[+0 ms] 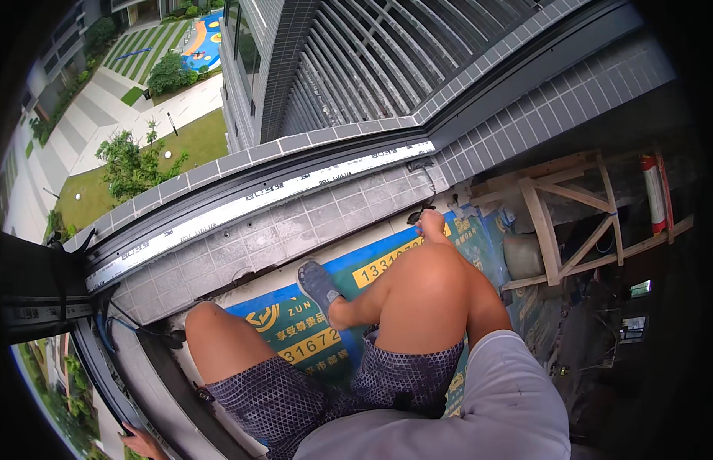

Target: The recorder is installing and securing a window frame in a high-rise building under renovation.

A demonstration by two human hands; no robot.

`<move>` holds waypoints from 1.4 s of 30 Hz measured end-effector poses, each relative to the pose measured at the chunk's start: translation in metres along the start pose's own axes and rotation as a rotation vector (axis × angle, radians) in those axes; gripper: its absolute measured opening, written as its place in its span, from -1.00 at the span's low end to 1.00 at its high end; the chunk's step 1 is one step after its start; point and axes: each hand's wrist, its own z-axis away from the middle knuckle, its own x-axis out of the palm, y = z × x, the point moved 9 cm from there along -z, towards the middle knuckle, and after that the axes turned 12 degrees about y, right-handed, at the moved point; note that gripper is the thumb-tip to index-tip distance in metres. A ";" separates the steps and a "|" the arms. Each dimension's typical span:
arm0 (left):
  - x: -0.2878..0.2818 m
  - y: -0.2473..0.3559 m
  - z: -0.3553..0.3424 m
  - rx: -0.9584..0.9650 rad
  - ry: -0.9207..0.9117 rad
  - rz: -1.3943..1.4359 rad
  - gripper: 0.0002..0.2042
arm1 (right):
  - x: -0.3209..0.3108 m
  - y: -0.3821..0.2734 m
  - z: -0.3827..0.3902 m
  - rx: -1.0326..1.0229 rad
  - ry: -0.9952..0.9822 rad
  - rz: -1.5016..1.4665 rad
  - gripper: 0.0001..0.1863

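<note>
My right hand (431, 224) is closed in front of my raised right knee, low beside the tiled sill. A small dark object (419, 215) shows at its fingertips; its kind is hard to make out. At the lower left, my left hand (143, 443) grips the dark window frame (111, 376), its fingers curling over the edge. Ahead runs a long frame rail (257, 192) covered in white printed protective film. Between that rail and my feet lies the grey tiled sill (303, 222). My foot in a grey shoe (318, 285) rests on the floor sheet below it.
A green and blue printed sheet (372, 295) covers the floor. Wooden framing (552, 230) and a red and white cylinder (653, 195) stand at the right. Beyond the opening, the ground drops far to a lawn (195, 146) and paving. Dark cables (130, 313) lie near the left corner.
</note>
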 end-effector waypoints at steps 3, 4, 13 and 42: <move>-0.027 -0.003 0.001 -0.091 -0.032 -0.050 -0.20 | 0.008 0.040 0.025 0.115 -0.101 0.039 -0.77; -0.035 -0.004 0.003 -0.125 -0.076 -0.143 -0.22 | 0.012 0.044 0.031 0.136 -0.159 0.054 -0.76; -0.077 0.116 -0.011 -0.076 -0.372 0.005 -0.05 | -0.011 0.055 0.017 -0.080 -0.311 0.287 -0.66; -0.050 0.054 0.029 -0.316 0.029 -0.182 -0.29 | 0.175 -0.242 0.264 -1.355 -0.773 0.661 -0.60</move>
